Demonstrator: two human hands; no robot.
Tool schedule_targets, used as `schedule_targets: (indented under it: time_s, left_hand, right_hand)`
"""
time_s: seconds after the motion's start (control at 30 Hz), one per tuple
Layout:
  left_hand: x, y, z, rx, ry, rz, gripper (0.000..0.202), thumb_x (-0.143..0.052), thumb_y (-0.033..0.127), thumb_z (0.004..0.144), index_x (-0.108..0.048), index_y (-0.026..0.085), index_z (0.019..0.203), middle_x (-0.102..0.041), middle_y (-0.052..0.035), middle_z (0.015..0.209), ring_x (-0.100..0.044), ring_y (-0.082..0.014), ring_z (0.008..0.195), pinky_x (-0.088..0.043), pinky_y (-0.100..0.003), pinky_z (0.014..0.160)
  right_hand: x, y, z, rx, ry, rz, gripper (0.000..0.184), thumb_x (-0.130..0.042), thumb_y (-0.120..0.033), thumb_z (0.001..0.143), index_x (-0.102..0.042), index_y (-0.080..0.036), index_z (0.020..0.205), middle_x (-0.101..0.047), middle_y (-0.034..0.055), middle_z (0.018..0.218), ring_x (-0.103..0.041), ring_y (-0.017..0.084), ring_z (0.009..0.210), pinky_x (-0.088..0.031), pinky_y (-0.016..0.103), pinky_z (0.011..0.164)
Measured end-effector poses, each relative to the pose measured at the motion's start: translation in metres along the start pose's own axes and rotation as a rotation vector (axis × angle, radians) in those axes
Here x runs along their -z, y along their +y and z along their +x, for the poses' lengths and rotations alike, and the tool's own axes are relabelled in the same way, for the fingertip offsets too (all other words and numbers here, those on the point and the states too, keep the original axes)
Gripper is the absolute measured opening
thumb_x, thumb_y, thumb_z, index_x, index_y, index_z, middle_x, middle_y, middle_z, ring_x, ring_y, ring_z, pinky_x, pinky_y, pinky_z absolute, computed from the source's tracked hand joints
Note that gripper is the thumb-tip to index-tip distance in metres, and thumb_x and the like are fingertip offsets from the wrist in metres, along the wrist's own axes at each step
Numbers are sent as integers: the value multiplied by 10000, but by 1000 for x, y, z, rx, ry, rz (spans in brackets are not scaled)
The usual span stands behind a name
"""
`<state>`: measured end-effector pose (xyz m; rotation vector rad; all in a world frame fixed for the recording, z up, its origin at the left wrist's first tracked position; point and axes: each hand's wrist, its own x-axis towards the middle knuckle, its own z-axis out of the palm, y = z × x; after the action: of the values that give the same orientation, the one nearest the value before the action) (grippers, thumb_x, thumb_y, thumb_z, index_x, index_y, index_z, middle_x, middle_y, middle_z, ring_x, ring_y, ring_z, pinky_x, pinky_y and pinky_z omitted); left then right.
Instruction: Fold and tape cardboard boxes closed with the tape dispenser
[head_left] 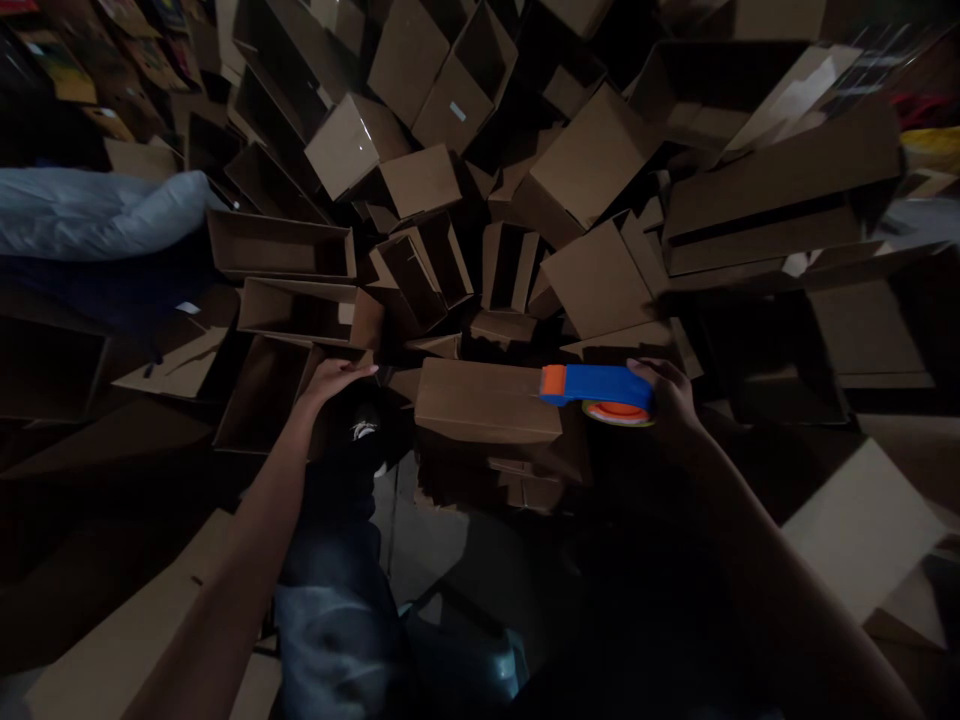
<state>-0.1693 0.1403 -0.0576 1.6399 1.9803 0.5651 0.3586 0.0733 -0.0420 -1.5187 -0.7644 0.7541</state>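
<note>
My right hand (671, 398) is wrapped round a blue and orange tape dispenser (600, 391), whose orange nose rests at the right end of a small closed cardboard box (484, 400) in front of me. My left hand (334, 380) reaches out to the left of that box, fingers stretched forward and held together, over the edge of an open cardboard box (259, 395); nothing shows in it. My leg in jeans (337, 610) and a dark shoe (364, 430) show below the left hand.
A big heap of open and closed cardboard boxes (592, 170) fills the floor ahead and to both sides. A pale plastic bag (90, 210) lies at the far left. Flat cardboard sheets (862, 525) lie at the right and lower left. The room is dim.
</note>
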Motion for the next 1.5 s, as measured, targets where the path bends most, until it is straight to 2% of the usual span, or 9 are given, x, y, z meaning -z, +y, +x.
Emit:
schedule_targets:
  time_s: [0.2, 0.4, 0.6, 0.87, 1.2, 1.4, 1.5]
  left_hand:
    - [1, 4, -1, 25, 4, 10, 546, -735, 692, 612, -529, 205, 474, -486, 10, 518, -481, -166, 590, -269, -279, 553]
    - [1, 6, -2, 12, 14, -12, 562, -746, 674, 618, -480, 209, 449, -431, 20, 496, -417, -143, 548, -225, -285, 534]
    - [0, 6, -4, 13, 21, 3, 585, -730, 696, 611, -440, 213, 454, -404, 25, 500, -419, -144, 554, -243, -283, 543]
    - [1, 7, -2, 28, 7, 32, 562, -721, 692, 622, -486, 209, 457, -466, 2, 519, -474, -164, 591, -261, -288, 551]
    - [-3, 0, 2, 33, -2, 98, 619, -670, 759, 630, -424, 208, 489, -433, 26, 523, -460, -138, 579, -253, -267, 532]
    - [-7, -9, 9, 16, -23, 72, 614, -649, 793, 612, -514, 202, 520, -482, 13, 547, -495, -153, 602, -277, -264, 540]
    - [-10, -14, 12, 3, -14, 68, 619, -660, 790, 606, -497, 202, 502, -455, 19, 531, -471, -142, 581, -270, -262, 534]
  right_hand:
    - [-1, -3, -4, 10, -16, -28, 283, -829, -387, 552, -697, -220, 739, -656, -4, 781, -577, 169, 779, -448, 298, 704]
    - [-2, -3, -3, -15, 5, -8, 278, -828, -344, 556, -704, -195, 756, -661, 3, 792, -569, 157, 785, -450, 292, 728]
    - [-2, -3, -4, -13, -2, -5, 305, -854, -344, 549, -702, -196, 768, -652, -6, 763, -574, 160, 790, -460, 292, 740]
    - [-4, -5, -5, -15, 3, -8, 294, -855, -328, 534, -701, -196, 747, -664, 4, 781, -568, 157, 783, -452, 287, 715]
    - [-5, -5, -7, -4, -8, -35, 295, -818, -368, 560, -709, -194, 772, -661, -5, 783, -584, 146, 772, -461, 279, 712]
    - [-5, 5, 0, 57, -12, -92, 267, -806, -403, 571, -697, -233, 747, -673, 0, 790, -622, 185, 800, -499, 322, 739]
    - [-4, 9, 3, 77, -21, -114, 295, -811, -429, 566, -689, -233, 750, -679, 8, 783, -636, 204, 806, -516, 336, 730]
